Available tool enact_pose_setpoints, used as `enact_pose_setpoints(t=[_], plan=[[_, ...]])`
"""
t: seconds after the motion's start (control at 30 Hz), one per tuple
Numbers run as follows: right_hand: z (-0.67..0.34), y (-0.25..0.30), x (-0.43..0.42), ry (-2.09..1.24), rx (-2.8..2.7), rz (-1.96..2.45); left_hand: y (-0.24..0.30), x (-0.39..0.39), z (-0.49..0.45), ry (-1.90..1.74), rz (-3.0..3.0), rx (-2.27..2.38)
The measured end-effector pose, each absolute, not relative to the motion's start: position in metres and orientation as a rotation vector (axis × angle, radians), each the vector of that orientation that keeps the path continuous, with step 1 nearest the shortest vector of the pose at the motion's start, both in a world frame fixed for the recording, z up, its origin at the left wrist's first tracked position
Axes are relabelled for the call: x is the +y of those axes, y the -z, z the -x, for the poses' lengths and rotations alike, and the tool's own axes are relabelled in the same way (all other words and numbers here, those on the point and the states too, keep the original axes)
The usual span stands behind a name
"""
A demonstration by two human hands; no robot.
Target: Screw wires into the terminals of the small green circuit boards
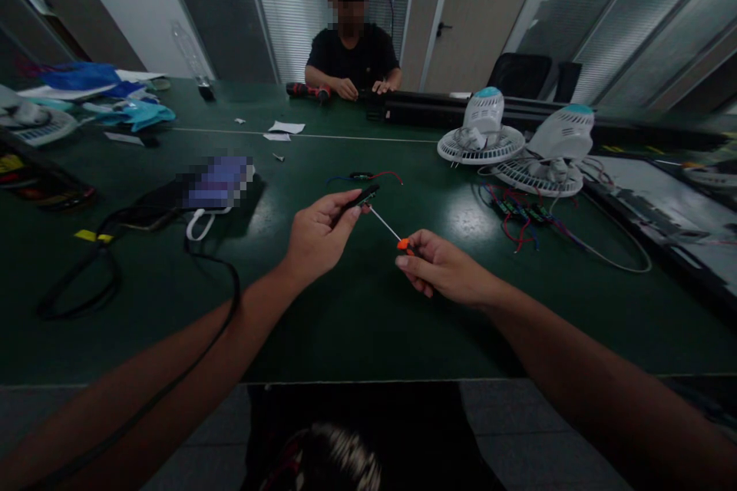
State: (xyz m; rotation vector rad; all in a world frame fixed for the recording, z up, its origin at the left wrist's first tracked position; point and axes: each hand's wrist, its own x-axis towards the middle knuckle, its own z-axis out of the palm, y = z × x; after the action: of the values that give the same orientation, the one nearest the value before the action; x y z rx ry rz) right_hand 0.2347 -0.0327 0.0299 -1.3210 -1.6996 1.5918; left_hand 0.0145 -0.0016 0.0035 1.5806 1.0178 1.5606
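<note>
My left hand point(318, 236) pinches a small flat black piece point(368, 193), which has what looks like a bit of green circuit board on its edge. In my right hand point(442, 267) is a screwdriver point(385, 223) with an orange and black handle and a thin metal shaft. The shaft's tip meets the black piece close to my left fingertips; whether a screw sits there is too small to tell. Just beyond my hands, a small circuit board point(361, 176) with red and blue wires lies on the green table point(345, 337).
Two white fans point(480, 142) and several wired boards point(521, 209) lie to the right. A phone point(216, 182) with a white cable and a black cord point(80, 311) are on the left. Across the table a person point(352, 54) works beside a red-black power drill point(309, 91) and long black bars point(426, 109).
</note>
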Motion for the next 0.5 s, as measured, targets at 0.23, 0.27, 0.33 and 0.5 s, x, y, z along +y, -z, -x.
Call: enact_pose_setpoints(t=[0.23,0.27,0.33,0.5], plan=[[-0.2358,-0.0287,-0.0339,-1.689,-1.615,1.27,-0.0038,-0.0027,-0.0169,-1.553,-1.57,1.01],[-0.2364,-0.0285,-0.0339,-1.713,-1.597,1.255,-0.0041,-0.0027,-0.0171,-1.556,-1.571,1.009],[-0.2375,-0.028,-0.0338,-1.746,-1.565,1.23,-0.0045,-0.0028,-0.0172,-1.567,-1.572,0.997],[-0.2397,-0.0272,-0.0328,-1.768,-1.598,1.165,-0.004,-0.0024,-0.0174,-1.575,-1.553,0.994]])
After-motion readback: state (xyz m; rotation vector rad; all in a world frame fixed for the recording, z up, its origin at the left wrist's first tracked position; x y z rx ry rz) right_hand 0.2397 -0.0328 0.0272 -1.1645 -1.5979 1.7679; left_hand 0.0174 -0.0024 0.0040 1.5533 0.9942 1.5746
